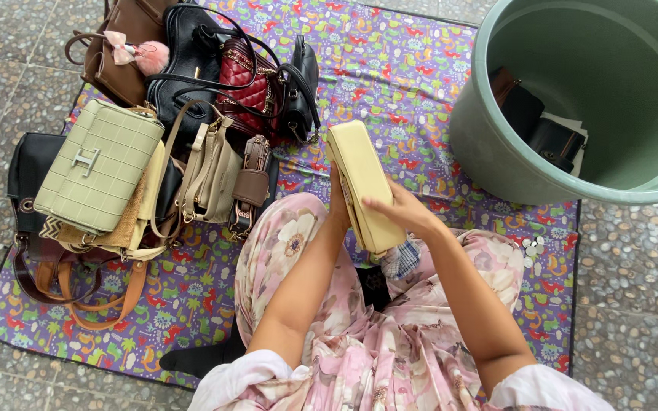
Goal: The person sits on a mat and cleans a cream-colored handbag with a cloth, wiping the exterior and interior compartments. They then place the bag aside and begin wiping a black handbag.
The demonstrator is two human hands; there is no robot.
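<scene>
I'm sitting on a purple patterned mat [420, 84] spread on the stone floor [634, 289], legs in floral pink trousers. At the mat's far right corner stands a big green tub [496, 144] with dark bags [542, 129] lying inside it. Along the mat's left edge is a heap of handbags: a pale green quilted bag [100, 167] on top, a black bag [28, 171] under it, a beige bag [211, 171] beside it, and toward the far left corner a red quilted bag [241, 87], a black one [188, 53] and a brown one with a pink pompom [119, 57]. A tan strap [108, 304] trails off the heap toward the near edge. Mid-mat, above my lap, a pale yellow clutch [359, 183] stands on edge between my hands. My left hand [338, 205] is pressed flat on its left side, fingers hidden behind it. My right hand [405, 213] is closed on the near right side, thumb across the face. A few small coins [533, 245] lie near the mat's right edge.
</scene>
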